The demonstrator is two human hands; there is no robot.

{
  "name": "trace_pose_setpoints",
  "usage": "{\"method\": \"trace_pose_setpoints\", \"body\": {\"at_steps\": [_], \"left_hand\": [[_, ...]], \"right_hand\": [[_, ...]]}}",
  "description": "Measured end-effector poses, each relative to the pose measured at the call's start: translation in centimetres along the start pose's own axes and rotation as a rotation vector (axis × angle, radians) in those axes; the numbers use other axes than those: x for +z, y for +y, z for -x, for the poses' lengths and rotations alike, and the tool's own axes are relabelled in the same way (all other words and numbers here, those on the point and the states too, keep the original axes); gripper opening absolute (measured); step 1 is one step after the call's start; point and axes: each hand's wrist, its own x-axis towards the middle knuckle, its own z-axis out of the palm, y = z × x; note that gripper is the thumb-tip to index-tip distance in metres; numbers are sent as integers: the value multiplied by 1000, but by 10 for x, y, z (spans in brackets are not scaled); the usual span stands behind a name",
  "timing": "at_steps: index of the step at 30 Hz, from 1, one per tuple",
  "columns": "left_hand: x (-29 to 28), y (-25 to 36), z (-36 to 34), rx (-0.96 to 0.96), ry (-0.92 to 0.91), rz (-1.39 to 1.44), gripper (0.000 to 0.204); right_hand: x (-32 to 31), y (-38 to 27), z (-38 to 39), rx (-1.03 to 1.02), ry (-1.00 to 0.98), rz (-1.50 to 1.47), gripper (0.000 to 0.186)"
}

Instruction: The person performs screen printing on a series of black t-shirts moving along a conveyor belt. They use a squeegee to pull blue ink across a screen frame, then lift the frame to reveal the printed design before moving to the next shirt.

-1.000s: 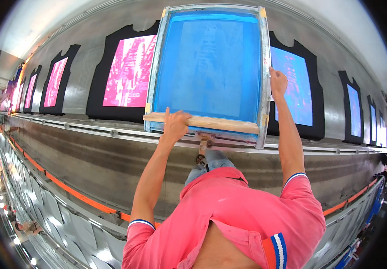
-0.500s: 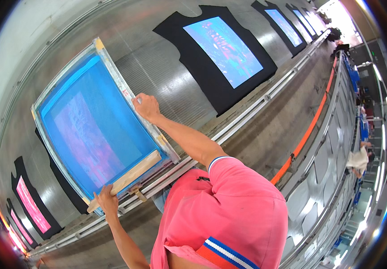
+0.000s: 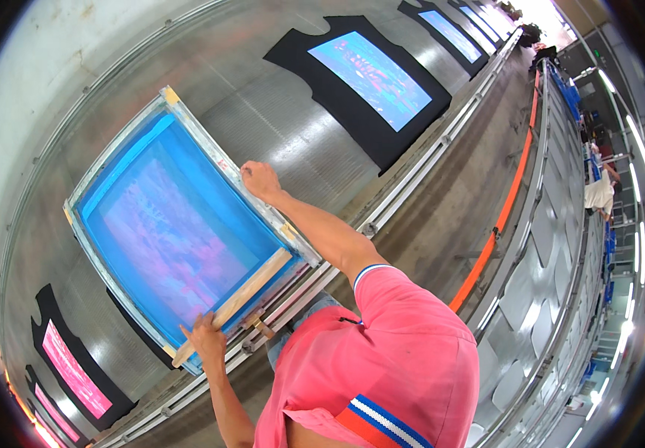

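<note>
1. Head view, looking down past my pink shirt: I have the blue screen-printing frame (image 3: 177,231) lying flat on the long grey printing table (image 3: 277,127), over a dark garment whose edge shows just beyond the frame's lower corner.
2. My left hand (image 3: 204,340) is closed over the near corner of the frame, where one end of the wooden squeegee (image 3: 233,302) rests. I cannot tell whether the fingers clamp the squeegee end, the frame rail, or both.
3. My right hand (image 3: 261,179) is closed on the frame's pale side rail. With hands on two different edges, I judge, the frame cannot twist or skate on the table.
4. That squeegee lies across the near end of the mesh, inside the frame, so ink stays within the blue border.
5. At the frame's near edge sits the metal guide rail (image 3: 412,179) that runs along the table, which I judge serves to register the frame.
6. Beyond the frame, a black T-shirt (image 3: 371,86) with a bright printed panel lies flat; more follow in a row. Pink-printed shirts (image 3: 76,369) lie on my other side.
</note>
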Motion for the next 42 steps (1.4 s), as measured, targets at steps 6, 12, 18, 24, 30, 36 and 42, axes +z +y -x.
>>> {"method": "trace_pose_setpoints", "body": {"at_steps": [6, 12, 18, 24, 30, 36, 42], "left_hand": [[-22, 13, -11, -53, -221, -30, 40], [-5, 10, -4, -14, 0, 32, 36], [9, 6, -5, -34, -9, -47, 39], [27, -12, -6, -1, 51, -91, 41], [37, -29, 10, 17, 18, -64, 52], [45, -27, 20, 102, 262, 84, 45], [10, -25, -6, -89, -26, 35, 34]], "right_hand": [[7, -2, 5, 1, 5, 19, 25], [14, -5, 10, -10, 9, -2, 25], [18, 1, 8, -11, 26, -14, 26], [28, 1, 5, 12, 8, -25, 25], [60, 32, -8, -225, -33, 285, 24], [69, 43, -14, -129, -54, 183, 29], [57, 30, -11, -91, -49, 174, 29]]}}
